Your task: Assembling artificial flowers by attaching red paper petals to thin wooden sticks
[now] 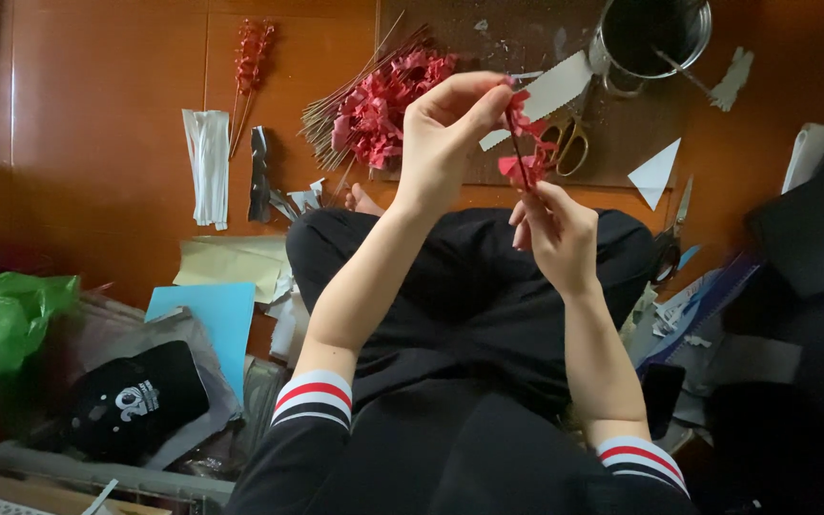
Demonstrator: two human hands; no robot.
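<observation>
- Looking down past our striped cuffs and crossed legs in black trousers (469, 315), we see a black cap (135, 396) and a green plastic bag (7, 315) nearest us on the left.
- Our right hand (557, 234) pinches the lower end of a thin dark stem (519, 153), fingers closed tight around it.
- Our left hand (445, 129) sits above, thumb and fingertips pressed narrow on the red paper flower (525, 143) at the stem's top.
- The flower hangs between both hands, raised above our knees, with its petals just beside the right fingers.
- We judge the petals could tear or slip off if the upper pinch twists too hard, and the stem could bend, since it looks thin.
- Farther out on the wooden floor (107, 124) lie gold-handled scissors (569, 143), a heap of finished red flowers on sticks (383, 105), and a metal pot (655, 33).
</observation>
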